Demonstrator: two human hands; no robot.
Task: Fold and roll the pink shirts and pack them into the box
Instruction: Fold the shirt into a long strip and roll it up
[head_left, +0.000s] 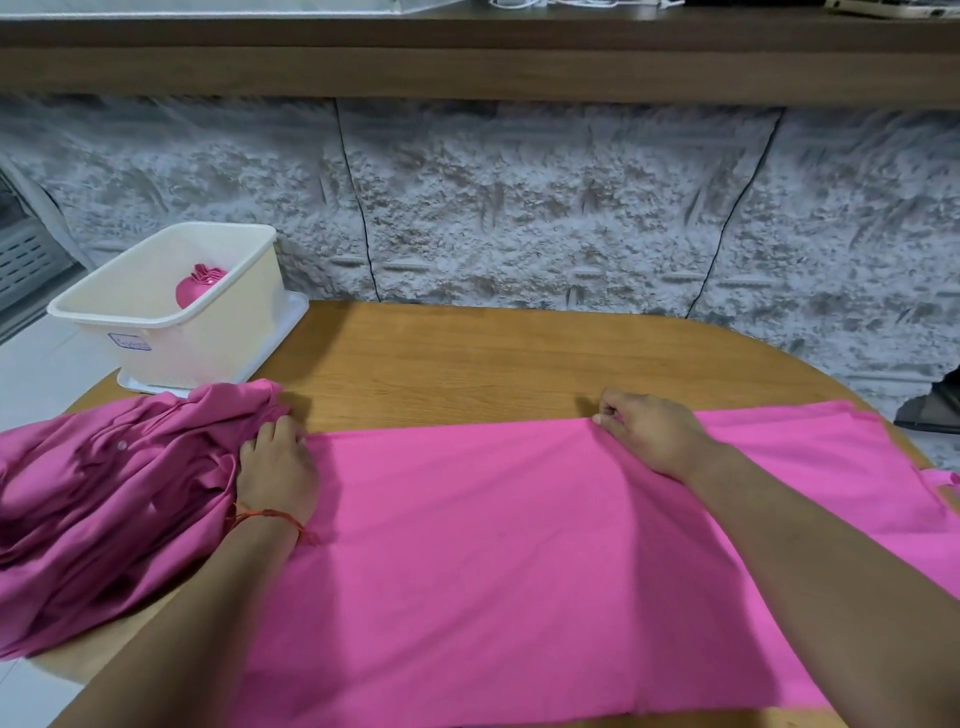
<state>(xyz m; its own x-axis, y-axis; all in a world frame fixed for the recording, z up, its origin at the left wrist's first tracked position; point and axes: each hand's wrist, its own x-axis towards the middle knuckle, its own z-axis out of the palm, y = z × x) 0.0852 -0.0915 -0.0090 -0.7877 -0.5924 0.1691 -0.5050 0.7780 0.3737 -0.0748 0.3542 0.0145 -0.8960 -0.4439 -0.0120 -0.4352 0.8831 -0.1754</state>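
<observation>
Shirt (467, 545) lies flat on the bench (467, 353), far edge pinched in my right grip (644, 431) and left grip (275, 462). The pile (114, 483) touching my left grip might get dragged into the fold.

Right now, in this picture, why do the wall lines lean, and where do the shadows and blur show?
Head view: the wide-angle lens tilts the wall seams outward and bows the shelf; the box throws a soft shadow on the table; the right forearm shades the bright pink shirt; the box label is too blurred to read.
</observation>
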